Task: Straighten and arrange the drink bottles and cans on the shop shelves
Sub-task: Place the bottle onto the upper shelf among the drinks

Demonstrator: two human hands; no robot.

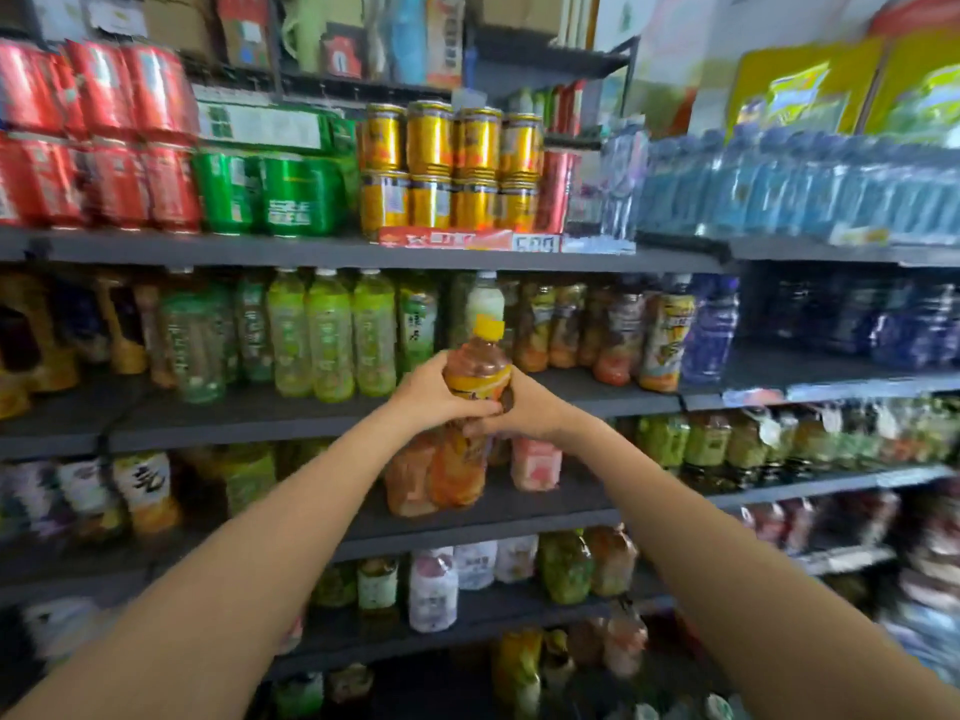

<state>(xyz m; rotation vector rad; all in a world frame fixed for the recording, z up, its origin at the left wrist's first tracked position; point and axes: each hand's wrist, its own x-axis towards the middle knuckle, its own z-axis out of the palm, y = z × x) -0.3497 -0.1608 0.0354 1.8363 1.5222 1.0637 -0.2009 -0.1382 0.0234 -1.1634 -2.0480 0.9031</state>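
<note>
Both my forearms reach in from below. My left hand curls around the brown tea bottle, yellow cap up; my right hand grips its lower side. Bottle upright, held in front of the second shelf, green tea bottles left, mixed bottles right. Gold cans above.

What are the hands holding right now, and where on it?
Both hands grip one yellow-capped tea bottle at its labelled middle: left hand round its left side, right hand round its right and lower part.
</note>
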